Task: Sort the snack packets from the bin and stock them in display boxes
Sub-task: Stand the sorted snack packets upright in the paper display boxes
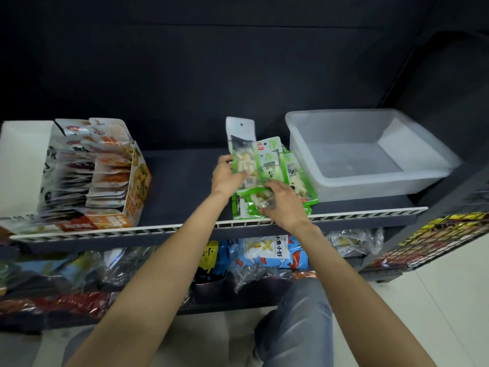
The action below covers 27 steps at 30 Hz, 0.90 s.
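Both forearms reach up to the shelf (344,212), where the left hand (227,176) and right hand (280,201) grasp green snack packets (270,165). Right of the fingers, the bin (370,181) looks emptied; left, an orange display box (135,186) stands full, so these seem the last unstocked.

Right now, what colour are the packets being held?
Green and white packets, seen from the head view.

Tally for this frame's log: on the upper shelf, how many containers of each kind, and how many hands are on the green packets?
Clear plastic bin: 1, nothing visible inside
Orange display box: 1, stocked with packets
White display box: 1, holding green snack packets
Hands gripping green packets: 2, left hand and right hand
Total: 3 containers, 2 hands
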Tool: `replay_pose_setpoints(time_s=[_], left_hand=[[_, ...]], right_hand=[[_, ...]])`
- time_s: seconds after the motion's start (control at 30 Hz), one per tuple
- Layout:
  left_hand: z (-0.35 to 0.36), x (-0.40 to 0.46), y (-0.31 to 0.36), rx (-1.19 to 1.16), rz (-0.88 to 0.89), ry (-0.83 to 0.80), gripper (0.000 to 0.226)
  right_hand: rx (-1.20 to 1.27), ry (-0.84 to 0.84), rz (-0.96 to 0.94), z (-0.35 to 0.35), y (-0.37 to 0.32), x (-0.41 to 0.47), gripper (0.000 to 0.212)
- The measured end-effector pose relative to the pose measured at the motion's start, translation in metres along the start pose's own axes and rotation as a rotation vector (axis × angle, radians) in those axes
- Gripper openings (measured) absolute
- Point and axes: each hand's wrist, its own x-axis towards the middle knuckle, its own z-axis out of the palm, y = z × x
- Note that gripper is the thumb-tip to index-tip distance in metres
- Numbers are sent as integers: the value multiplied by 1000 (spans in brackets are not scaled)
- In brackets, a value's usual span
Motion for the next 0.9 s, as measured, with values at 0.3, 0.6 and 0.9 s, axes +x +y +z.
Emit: replay_pose_setpoints(time_s=[0.3,0.6,0.9], left_hand=[[-96,-28,-26,119,53,47,24],[-128,-78,-17,-194,-15,102,25],[-155,-130,-12,-606,-37,26,71]], right_hand=[[-611,75,-5,3,-41,22,73],[-416,130,83,-10,-62,24,32],[1020,215,218,-43,-131,-26,69]])
